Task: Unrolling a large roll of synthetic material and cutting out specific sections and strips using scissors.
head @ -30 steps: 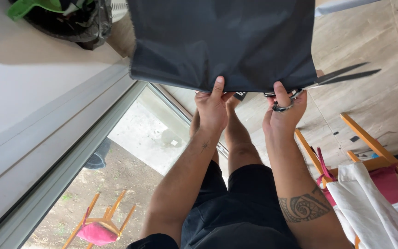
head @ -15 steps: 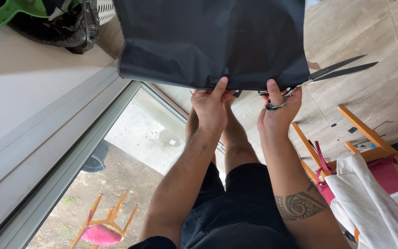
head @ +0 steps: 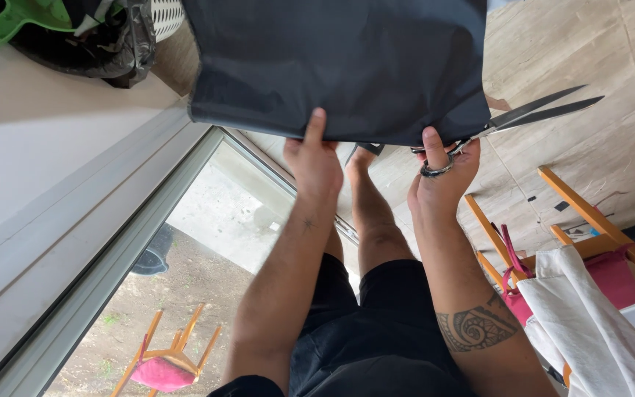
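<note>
A large dark grey piece of fabric hangs in front of me. My left hand pinches its lower edge with the thumb on the front face. My right hand grips the same edge further right and also holds metal scissors, my thumb through one handle loop. The blades point right and lie nearly together, clear of the cloth. My bare legs and dark shorts show below.
A glass sliding door with a grey frame runs along the left; a pink chair stands outside. A wooden chair with pink and white cloth stands at right. A black bag with a green item sits top left.
Both hands and the fabric have stayed together, shifting slightly left and up in view. The scissors remain in my right hand, pointing right.
</note>
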